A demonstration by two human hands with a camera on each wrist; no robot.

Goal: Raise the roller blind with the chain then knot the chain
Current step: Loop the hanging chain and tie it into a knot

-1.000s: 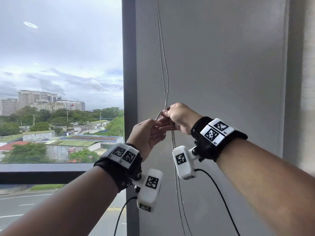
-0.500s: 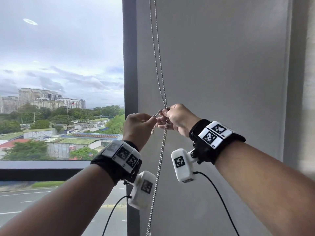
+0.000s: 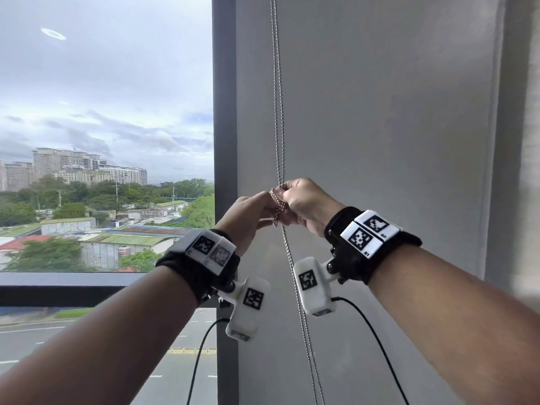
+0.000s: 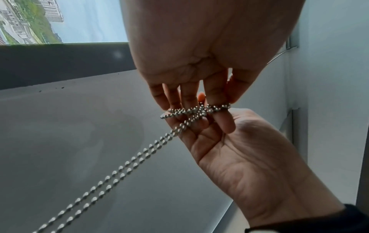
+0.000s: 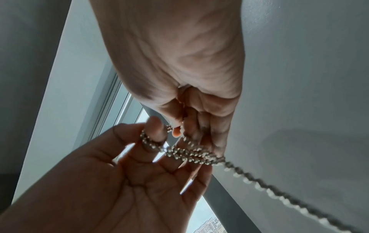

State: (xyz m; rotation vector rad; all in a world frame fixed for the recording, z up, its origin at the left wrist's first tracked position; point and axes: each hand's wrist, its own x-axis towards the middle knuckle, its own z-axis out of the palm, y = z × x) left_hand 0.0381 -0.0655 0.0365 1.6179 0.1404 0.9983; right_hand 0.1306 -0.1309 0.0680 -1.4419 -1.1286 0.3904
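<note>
The beaded metal chain hangs as two strands in front of the grey blind panel. It runs down into my hands and on below them. My left hand and right hand meet at the chain at chest height. In the wrist views the chain crosses itself and is looped round a finger of my left hand. My right hand pinches the strands just beside that loop. The fingertips hide the crossing in the head view.
A dark vertical window frame stands just left of the chain. Left of it, bare glass shows the city outside, with a dark sill rail below. Black cables hang from both wrist cameras.
My left hand has closed in on the right one and the chain is bunched between the fingertips. The hanging strands below swung from lower left to lower right.
</note>
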